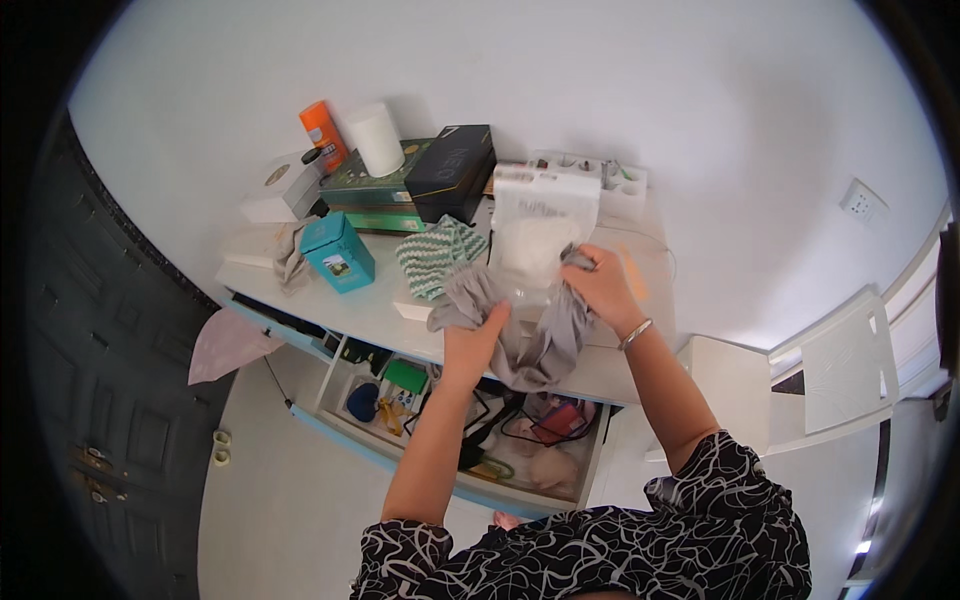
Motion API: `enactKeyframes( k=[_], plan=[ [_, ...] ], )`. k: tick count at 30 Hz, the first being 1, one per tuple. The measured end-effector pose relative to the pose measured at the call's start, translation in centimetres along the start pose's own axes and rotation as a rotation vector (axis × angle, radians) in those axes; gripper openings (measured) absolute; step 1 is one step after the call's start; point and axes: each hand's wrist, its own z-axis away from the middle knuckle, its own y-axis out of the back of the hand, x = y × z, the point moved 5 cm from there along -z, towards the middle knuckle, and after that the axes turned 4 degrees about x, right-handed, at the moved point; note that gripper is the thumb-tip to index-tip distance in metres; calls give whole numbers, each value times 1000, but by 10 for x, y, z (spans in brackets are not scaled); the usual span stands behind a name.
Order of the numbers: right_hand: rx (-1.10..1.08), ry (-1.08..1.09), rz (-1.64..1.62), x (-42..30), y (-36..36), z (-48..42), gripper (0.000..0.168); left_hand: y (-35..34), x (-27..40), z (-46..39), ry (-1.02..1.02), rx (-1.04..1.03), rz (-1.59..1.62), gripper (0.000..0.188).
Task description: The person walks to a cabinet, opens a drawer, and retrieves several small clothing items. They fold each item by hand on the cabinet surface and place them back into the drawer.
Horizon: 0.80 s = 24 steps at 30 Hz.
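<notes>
A piece of grey gathered fabric [544,349] hangs in a loop between my two hands, above the front edge of a white cabinet top [390,319]. My left hand [474,337] grips its ruffled end, thumb on top. Higher up and to the right, my right hand [600,281] pinches the other end; a bracelet circles that wrist. Just behind the fabric lies a white plastic bag [544,202] with printing on it. A green-and-white striped cloth [439,255] rests beside my left hand. Below, an open drawer [352,442] holds several small items, partly hidden by my left forearm.
Left on the cabinet stands a teal box [337,255]. Behind are a black box [450,176], a white cylinder [377,142], an orange spray can [324,135] and a white organizer [622,191]. A pink umbrella [229,345] is by the dark door [112,420]; a white chair [847,360] stands right.
</notes>
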Motion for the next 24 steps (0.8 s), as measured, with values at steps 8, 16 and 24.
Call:
enactKeyframes(
  k=[8,16,24],
  plan=[
    [101,24,288,-24,4,-82,25,54,0,-37,-7,219,-5,23],
    [68,-85,-222,-51,37,7,21,71,-43,-54,-397,127,-734,27],
    [-21,-205,-217,-27,45,58,21,44,-38,-82,-498,-142,-1267,25]
  ],
)
